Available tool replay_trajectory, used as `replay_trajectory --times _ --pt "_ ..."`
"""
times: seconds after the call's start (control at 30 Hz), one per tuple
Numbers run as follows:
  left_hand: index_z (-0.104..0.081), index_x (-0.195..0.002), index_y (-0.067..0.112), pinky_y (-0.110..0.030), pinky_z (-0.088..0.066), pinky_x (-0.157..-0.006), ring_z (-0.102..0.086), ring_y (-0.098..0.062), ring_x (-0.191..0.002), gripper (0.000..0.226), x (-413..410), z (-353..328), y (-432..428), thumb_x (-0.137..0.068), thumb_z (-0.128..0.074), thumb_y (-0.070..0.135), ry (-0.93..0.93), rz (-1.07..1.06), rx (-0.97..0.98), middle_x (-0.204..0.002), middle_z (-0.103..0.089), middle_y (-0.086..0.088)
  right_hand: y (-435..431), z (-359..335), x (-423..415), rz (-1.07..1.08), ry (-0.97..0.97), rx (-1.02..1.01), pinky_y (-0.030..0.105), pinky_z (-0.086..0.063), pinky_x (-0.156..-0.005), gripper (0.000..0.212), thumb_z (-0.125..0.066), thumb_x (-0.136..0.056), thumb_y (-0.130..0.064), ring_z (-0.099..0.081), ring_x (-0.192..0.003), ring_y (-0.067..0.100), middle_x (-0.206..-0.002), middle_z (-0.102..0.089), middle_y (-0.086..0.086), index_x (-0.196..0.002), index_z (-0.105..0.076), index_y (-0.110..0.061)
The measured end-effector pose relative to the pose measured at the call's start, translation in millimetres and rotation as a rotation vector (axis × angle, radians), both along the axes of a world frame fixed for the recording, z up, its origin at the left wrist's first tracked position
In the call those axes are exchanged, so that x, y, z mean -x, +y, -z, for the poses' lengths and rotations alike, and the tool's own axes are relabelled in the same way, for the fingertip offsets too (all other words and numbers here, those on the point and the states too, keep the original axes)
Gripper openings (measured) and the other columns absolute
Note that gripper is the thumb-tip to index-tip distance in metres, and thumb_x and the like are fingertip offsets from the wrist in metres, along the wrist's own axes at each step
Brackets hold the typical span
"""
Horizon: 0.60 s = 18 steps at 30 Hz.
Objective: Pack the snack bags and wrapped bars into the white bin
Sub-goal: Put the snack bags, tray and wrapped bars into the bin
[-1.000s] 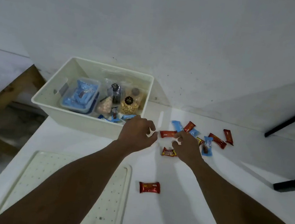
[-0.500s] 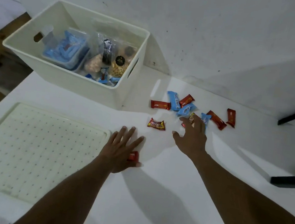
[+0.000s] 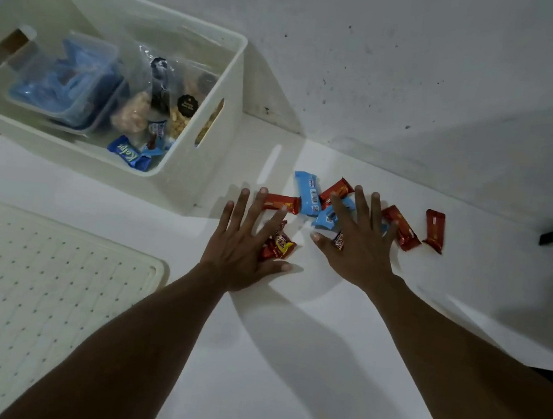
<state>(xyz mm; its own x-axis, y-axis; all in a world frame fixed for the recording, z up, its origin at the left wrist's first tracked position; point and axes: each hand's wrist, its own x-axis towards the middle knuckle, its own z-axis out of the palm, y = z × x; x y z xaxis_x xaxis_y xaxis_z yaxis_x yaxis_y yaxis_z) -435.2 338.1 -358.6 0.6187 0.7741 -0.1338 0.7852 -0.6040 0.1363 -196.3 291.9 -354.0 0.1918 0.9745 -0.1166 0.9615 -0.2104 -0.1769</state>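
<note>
Lots of little wrapped bars (image 3: 306, 193), red and blue, loose on the white table (image 3: 285, 365), just beside the white bin (image 3: 174, 190) on its right. Probably very light, and a bit slippery in shiny, crinkly wrappers (maybe soft inside, so no hard squeezing). Best pinched by the long sides, or swept into one pile and scooped up as a bunch. Flat little rectangles with crimped ends.

Over them, the left hand (image 3: 244, 240), spread flat with straight fingers, on top of a red-and-yellow bar (image 3: 283, 244), pinching nothing. Next to it, the right hand (image 3: 357, 246), spread flat too, across the blue ones, with two red bars (image 3: 401, 232) just past its little finger.

Already inside the bin: clear snack bags (image 3: 179, 108) of nuts, soft and see-through, plus a clear tub (image 3: 68, 85) full of blue wrappers. Hard, smooth plastic walls with slot handles.

By the left arm, a pale flat mat (image 3: 35, 285) with rows of tiny dots. Behind it all, a plain speckled wall (image 3: 388, 67).
</note>
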Motion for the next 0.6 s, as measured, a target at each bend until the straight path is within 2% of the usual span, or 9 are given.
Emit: replay_trajectory --times 0.1,0.17,0.27,0.37,0.5,0.6 --pt "0.012 -0.155 0.036 -0.059 0.000 -0.120 0.025 -0.035 -0.148 0.104 -16 0 20 -0.075 -0.027 0.092 -0.030 0.037 -0.001 -0.162 0.025 -0.009 6 3 -10 -0.023 -0.056 -0.096 0.073 -0.010 -0.111 0.081 -0.031 -0.084 -0.079 0.004 -0.152 0.031 -0.166 -0.003 0.002 -0.154 -0.015 -0.040" --pt "0.012 -0.154 0.037 -0.059 -0.001 -0.120 0.025 -0.034 -0.148 0.105 -25 -2 32 -0.075 -0.030 0.092 -0.035 0.082 0.003 -0.163 0.025 -0.007 13 2 -17 0.027 -0.119 -0.120 0.073 -0.003 -0.111 0.086 -0.027 -0.081 -0.083 0.005 -0.152 0.033 -0.166 -0.001 0.004 -0.155 -0.011 -0.041" --pt "0.016 -0.152 0.041 -0.060 0.000 -0.120 0.025 -0.036 -0.148 0.105 -44 -5 45 -0.073 -0.025 0.094 0.010 0.150 0.020 -0.162 0.025 -0.007 23 0 -35 0.166 -0.091 -0.021 0.073 0.002 -0.108 0.096 -0.021 -0.072 -0.093 0.016 -0.150 0.035 -0.166 0.009 0.003 -0.153 0.000 -0.046" --pt "0.010 -0.153 0.042 -0.063 -0.007 -0.119 0.018 -0.038 -0.149 0.102 -65 -2 49 -0.073 -0.027 0.093 -0.006 0.162 0.052 -0.164 0.020 -0.004 13 5 -56 0.221 -0.110 0.078 0.074 -0.001 -0.109 0.094 -0.015 -0.069 -0.095 0.014 -0.149 0.040 -0.166 0.006 0.004 -0.151 -0.002 -0.049" --pt "-0.001 -0.154 0.044 -0.065 -0.012 -0.117 0.002 -0.043 -0.150 0.097 -86 3 44 -0.074 -0.031 0.091 -0.024 0.155 0.036 -0.166 0.001 -0.008 -10 12 -66 0.245 -0.091 0.080 0.075 0.001 -0.108 0.082 -0.009 -0.078 -0.085 -0.002 -0.150 0.040 -0.165 -0.009 0.007 -0.151 -0.010 -0.049" --pt "-0.025 -0.153 0.038 -0.061 -0.025 -0.114 -0.020 -0.047 -0.143 0.095 -90 3 40 -0.074 -0.033 0.091 -0.050 0.139 -0.009 -0.159 -0.024 -0.014 -19 8 -63 0.236 -0.065 0.032 0.073 -0.009 -0.110 0.081 -0.005 -0.080 -0.082 -0.014 -0.150 0.035 -0.162 -0.022 0.008 -0.151 -0.012 -0.045"
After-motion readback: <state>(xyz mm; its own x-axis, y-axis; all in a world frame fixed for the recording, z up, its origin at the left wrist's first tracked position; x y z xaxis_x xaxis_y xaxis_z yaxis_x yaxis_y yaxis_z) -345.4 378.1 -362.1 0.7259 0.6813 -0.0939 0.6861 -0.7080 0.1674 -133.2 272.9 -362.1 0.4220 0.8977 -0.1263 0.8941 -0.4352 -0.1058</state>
